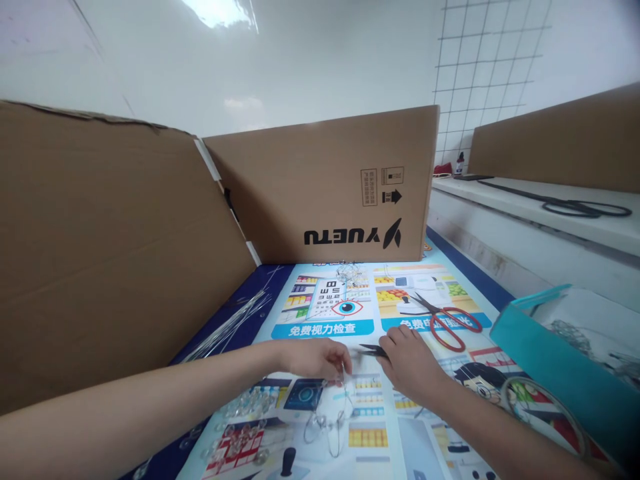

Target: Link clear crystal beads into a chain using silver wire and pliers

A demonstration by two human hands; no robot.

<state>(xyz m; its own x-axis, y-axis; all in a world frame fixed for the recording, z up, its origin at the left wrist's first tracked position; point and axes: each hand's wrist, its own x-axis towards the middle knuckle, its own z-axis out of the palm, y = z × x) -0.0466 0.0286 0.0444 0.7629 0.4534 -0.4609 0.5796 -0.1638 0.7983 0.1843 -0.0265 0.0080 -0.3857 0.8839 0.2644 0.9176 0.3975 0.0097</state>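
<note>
Reads "YUETU" upside down in bold black capitals on the upright brown cardboard panel (pixel 280 193), below a black arrow (pixel 393 197) pointing right and small outlined labels (pixel 369 187) too small to read. On the glossy light-blue printed sheet (pixel 377 300), reads "免费视力检查" in white on a rounded blue band (pixel 285 330), beneath a white eye chart (pixel 325 297) with turned E symbols. Begins "免费" on the matching right-hand blue band (pixel 390 325), partly covered.

I find the tool (pixel 373 349) in my right hand (pixel 410 363) black-tipped. The beaded wire (pixel 323 421) under my left hand (pixel 317 359) is silvery, its beads clear. Scissors (pixel 437 311): red handles, dark blades. Box (pixel 560 373): teal outside, pale inside. Cardboard panel (pixel 310 180): brown, black lettering. Table sheet (pixel 370 367): multicoloured cartoon scenes, blue banners with white characters, navy border.
</note>
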